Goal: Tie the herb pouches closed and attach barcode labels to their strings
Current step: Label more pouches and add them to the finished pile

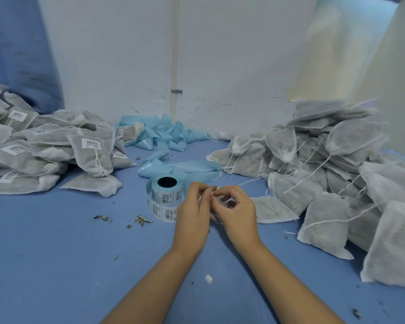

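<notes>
My left hand [193, 212] and right hand [237, 212] meet, fingers curled, each grip pinching a small white label [212, 192] beside the blue barcode-label roll [165, 191], over a flat white mesh herb pouch [272, 209].

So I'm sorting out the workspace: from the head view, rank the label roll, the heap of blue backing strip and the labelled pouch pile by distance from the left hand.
1. label roll, just left of the left hand.
2. blue backing strip, behind the roll, by the wall.
3. labelled pouch pile, far left.

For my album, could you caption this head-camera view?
Both hands, left and right, pinch a small label beside the barcode roll, between pouch piles.
</notes>
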A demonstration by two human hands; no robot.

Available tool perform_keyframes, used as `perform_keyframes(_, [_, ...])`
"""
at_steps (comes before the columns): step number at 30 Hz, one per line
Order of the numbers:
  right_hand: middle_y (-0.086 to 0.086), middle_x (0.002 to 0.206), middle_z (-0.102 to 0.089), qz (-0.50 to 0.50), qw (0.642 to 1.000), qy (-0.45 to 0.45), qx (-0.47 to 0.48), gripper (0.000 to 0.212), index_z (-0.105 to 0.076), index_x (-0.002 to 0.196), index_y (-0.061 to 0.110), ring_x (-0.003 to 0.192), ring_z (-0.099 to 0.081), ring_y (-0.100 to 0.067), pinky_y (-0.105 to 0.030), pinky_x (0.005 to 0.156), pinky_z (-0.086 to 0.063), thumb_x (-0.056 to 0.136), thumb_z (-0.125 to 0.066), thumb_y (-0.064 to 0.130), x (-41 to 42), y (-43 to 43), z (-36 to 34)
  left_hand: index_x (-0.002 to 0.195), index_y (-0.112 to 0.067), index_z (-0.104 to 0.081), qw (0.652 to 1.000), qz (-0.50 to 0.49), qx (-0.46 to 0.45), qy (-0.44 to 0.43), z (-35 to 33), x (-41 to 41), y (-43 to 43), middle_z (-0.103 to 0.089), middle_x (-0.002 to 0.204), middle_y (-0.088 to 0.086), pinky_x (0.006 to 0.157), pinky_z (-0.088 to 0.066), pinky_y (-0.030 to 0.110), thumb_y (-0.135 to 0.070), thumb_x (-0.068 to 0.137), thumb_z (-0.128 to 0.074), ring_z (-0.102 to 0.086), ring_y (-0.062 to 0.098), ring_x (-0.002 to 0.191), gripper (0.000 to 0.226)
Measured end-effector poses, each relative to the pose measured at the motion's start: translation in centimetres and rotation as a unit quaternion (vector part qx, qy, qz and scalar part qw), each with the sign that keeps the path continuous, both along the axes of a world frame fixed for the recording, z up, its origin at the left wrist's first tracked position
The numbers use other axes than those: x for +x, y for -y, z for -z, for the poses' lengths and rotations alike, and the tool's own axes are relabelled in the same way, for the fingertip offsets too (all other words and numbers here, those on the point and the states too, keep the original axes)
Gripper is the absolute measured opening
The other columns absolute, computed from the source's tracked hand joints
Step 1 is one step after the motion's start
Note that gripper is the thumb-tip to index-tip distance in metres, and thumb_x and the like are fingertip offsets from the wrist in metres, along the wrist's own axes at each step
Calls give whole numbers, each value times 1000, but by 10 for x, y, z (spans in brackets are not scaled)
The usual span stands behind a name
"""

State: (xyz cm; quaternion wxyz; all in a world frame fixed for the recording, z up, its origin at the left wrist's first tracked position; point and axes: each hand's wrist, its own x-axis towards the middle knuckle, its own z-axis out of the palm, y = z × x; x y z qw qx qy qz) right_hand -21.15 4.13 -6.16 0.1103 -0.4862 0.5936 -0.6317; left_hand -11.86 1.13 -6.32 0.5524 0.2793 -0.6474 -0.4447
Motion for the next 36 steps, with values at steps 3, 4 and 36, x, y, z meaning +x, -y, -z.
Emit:
perform_keyframes(3, [-4,87,-57,-13,998,69,-5,20,-61,70,14,71,-60,-11,-34,66,-52,80,-70,-1,2,1,-2,90,-22,-55,999,27,17,-23,0,-1,-1,-70,83,-20,62,-46,7,-12,98,-48,-66,-3,74,14])
perform_keyframes(4, [-4,89,-54,-13,996,89,-8,22,-59,69,13,68,-58,-5,-26,62,-51,79,-69,-4,2,1,-2,90,-22,-55,999,34,17,-22,0,-1,-1,-71,83,-20,63,-48,9,-11,98,-48,-67,-2,74,16])
perform_keyframes(36, [3,69,-53,-221,788,574,-15,5,-64,65,15,59,-50,-10,-20,58,-43,66,-67,19,-20,3,-9,94,-21,-62,959,-124,-132,220,6,-1,7,-58,87,-11,69,-41,26,-16,90,-55,-48,6,82,9])
